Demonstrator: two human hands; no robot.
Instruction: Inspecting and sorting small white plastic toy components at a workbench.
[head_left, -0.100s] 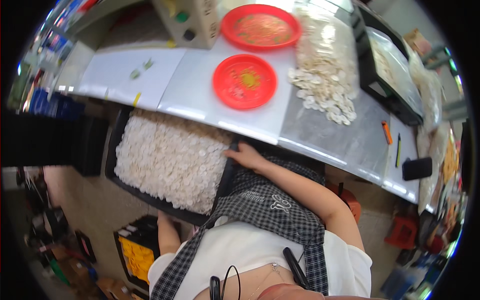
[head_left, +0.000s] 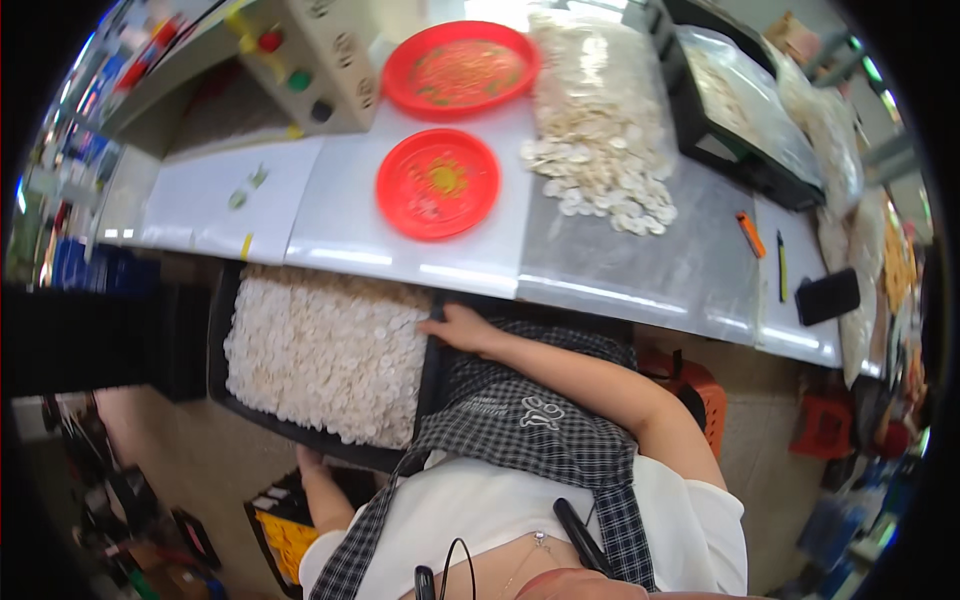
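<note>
Beneath the near edge of a table, the far side of a black tray is hidden, and the pale discs heaped inside are too small to identify. The fingers of the left hand vanish under the tray, their hold unseen. At the table's left end, a machine is cut off by the frame's top, as is a black crate toward the right end. Specks on two red plates defy naming. The right arm partly covers an orange stool; floor clutter beyond blurs.
</note>
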